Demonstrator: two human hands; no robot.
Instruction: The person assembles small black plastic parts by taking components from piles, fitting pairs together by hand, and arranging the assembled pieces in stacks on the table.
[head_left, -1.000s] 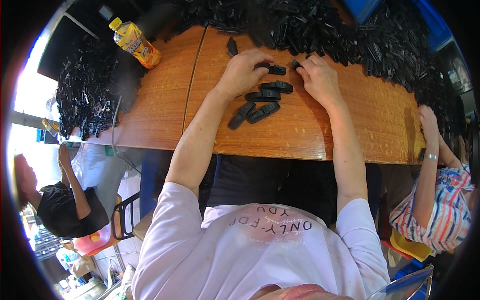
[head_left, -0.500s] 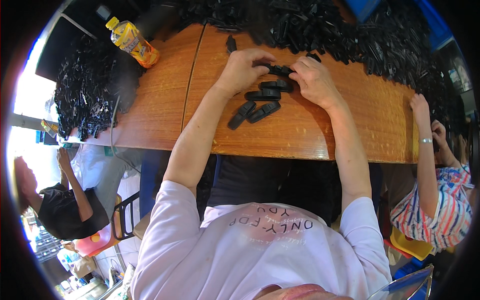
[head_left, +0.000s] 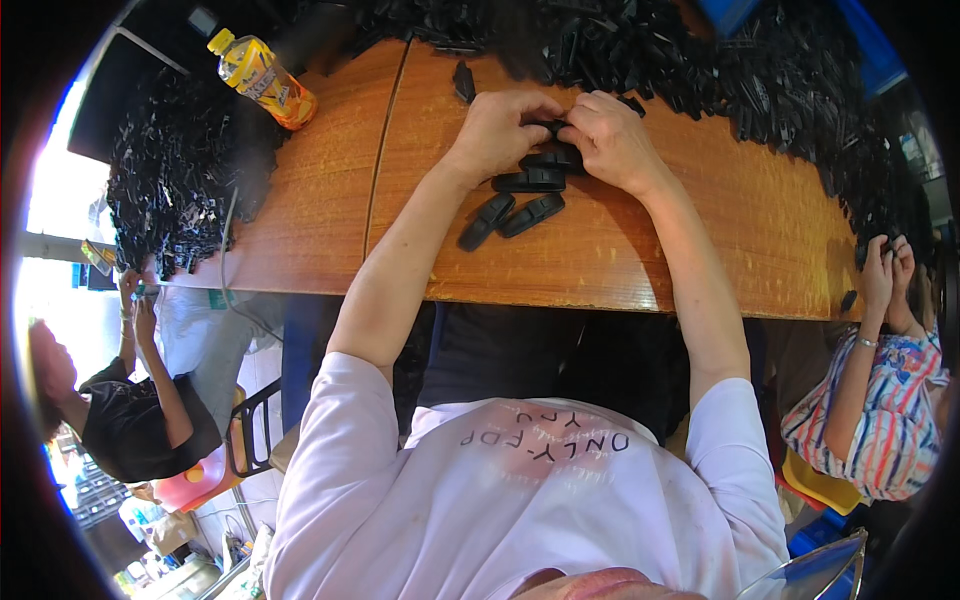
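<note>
Where hands (head_left: 498, 137) pinch, black piece (head_left: 548, 128), mostly hidden

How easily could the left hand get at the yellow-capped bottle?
Probably yes: open tabletop lies between the left hand and the bottle, though that hand seems occupied by a black piece.

Downward head view, rim rather unclear

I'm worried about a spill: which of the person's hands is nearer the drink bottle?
Left. The left hand is to the right of the drink bottle and slightly lower in the picture; the right hand is farther right, beyond the left.
</note>
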